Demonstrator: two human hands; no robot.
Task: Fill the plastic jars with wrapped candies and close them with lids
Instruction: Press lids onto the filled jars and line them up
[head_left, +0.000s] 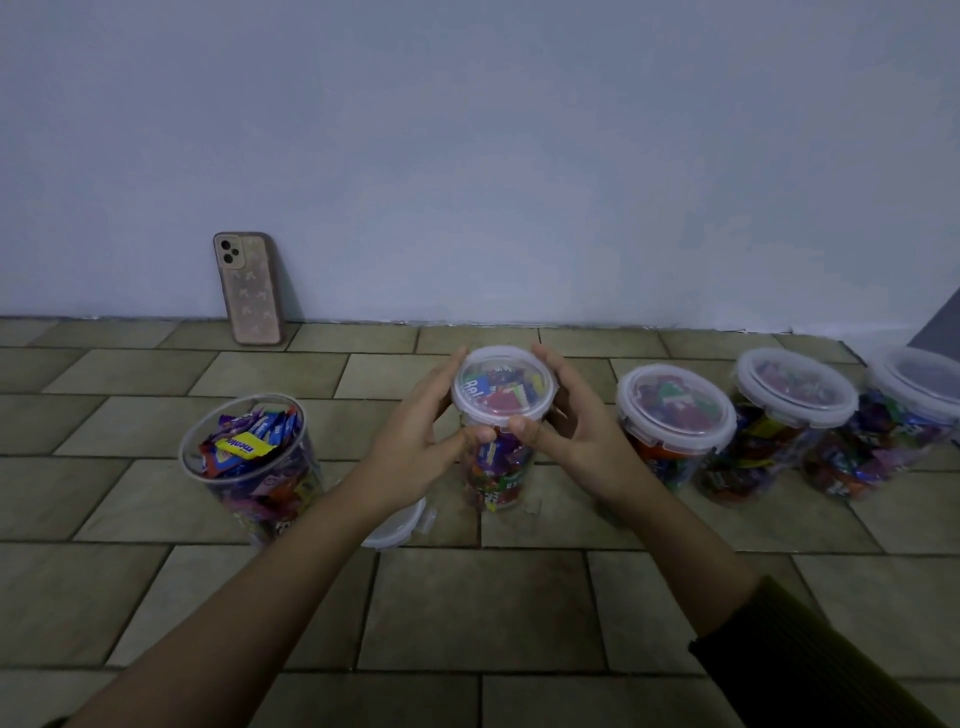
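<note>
A clear plastic jar (500, 467) full of wrapped candies stands on the tiled floor in the middle, with a clear lid (503, 387) on its mouth. My left hand (415, 436) grips the lid's left rim, thumb at the front edge. My right hand (574, 426) grips the right rim, its thumb meeting the left thumb at the front. To the left stands an open jar (254, 462) filled with candies and without a lid. A loose lid (400, 525) lies on the floor, partly hidden under my left forearm.
Three lidded jars of candies line up to the right: one (675, 415), another (789, 410) and a third (909, 415) at the frame edge. A phone in a patterned case (249, 288) leans against the wall (519, 156) at the back left.
</note>
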